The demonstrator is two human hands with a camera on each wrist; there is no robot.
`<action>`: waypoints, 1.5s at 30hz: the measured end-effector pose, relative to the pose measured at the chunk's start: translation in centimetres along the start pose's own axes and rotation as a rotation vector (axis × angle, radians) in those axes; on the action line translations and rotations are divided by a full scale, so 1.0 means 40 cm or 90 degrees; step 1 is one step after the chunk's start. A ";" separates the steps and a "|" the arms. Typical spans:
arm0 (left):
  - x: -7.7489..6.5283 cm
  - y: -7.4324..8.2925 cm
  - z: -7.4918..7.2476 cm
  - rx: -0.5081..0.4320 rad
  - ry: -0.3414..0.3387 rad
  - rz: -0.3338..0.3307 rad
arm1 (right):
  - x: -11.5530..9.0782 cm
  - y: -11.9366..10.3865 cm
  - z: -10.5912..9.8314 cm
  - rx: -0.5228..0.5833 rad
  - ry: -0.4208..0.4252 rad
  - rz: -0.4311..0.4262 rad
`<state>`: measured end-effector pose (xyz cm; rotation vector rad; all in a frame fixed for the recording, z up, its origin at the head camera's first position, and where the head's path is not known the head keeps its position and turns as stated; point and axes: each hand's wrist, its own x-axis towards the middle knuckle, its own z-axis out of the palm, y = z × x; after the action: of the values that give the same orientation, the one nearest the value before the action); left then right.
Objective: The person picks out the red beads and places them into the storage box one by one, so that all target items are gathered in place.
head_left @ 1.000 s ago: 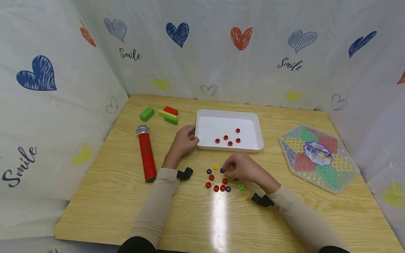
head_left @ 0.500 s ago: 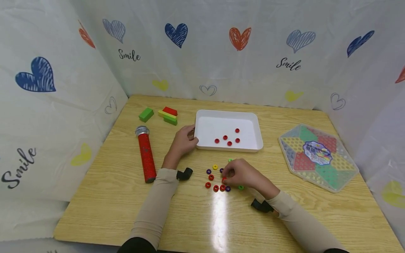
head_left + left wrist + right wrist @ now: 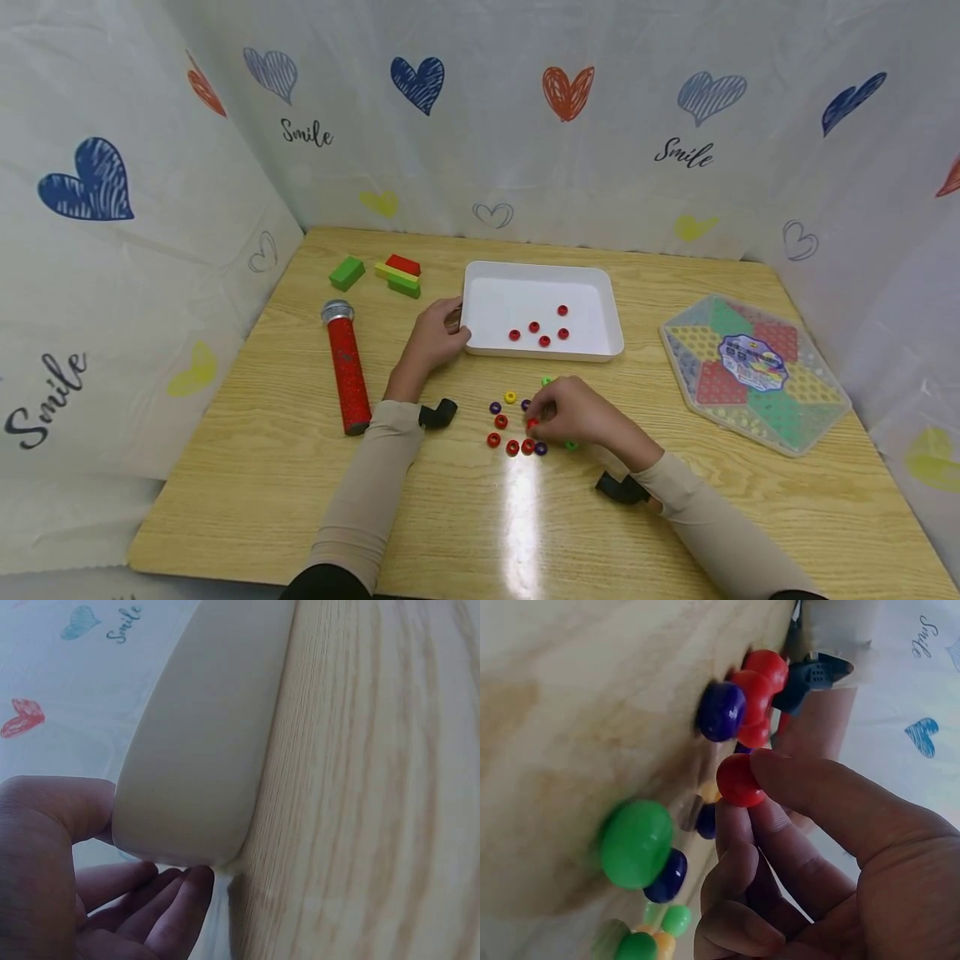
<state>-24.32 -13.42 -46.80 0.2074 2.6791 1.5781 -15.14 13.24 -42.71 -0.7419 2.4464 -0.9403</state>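
A shallow white tray (image 3: 495,292) stands mid-table with several red beads (image 3: 544,341) lying in it. My left hand (image 3: 432,337) grips its left end, and in the left wrist view the thumb and fingers meet the tray wall (image 3: 202,742) at the near corner. Below the tray, my right hand (image 3: 576,412) pinches a red bead (image 3: 739,780) between thumb and fingers. Around it on the table lie loose red beads (image 3: 493,439), purple beads (image 3: 495,407), a yellow bead (image 3: 510,397) and green beads (image 3: 637,844). The right hand partly hides some of these.
A red microphone (image 3: 349,371) lies left of the left forearm. Behind it are a green block (image 3: 347,272) and a small group of coloured blocks (image 3: 399,275). A hexagonal game box (image 3: 753,375) lies at the right. A printed curtain (image 3: 495,150) encloses the table's back and sides.
My right hand has shifted slightly toward me, from beside a purple bead to a red bead, which it now pinches. The left hand keeps its place on the tray.
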 end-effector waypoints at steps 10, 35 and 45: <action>-0.001 0.003 -0.001 -0.002 0.001 -0.002 | 0.038 -0.016 -0.058 -0.013 0.019 -0.001; -0.001 -0.011 0.007 -0.018 -0.002 0.006 | 0.178 0.039 -0.195 -0.029 0.123 0.086; -0.003 -0.001 0.000 -0.015 0.003 0.006 | 0.240 0.080 -0.227 -0.021 0.138 0.147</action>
<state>-24.21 -13.45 -46.83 0.2157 2.6658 1.6139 -28.54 13.82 -40.52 -0.3723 2.6693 -0.9333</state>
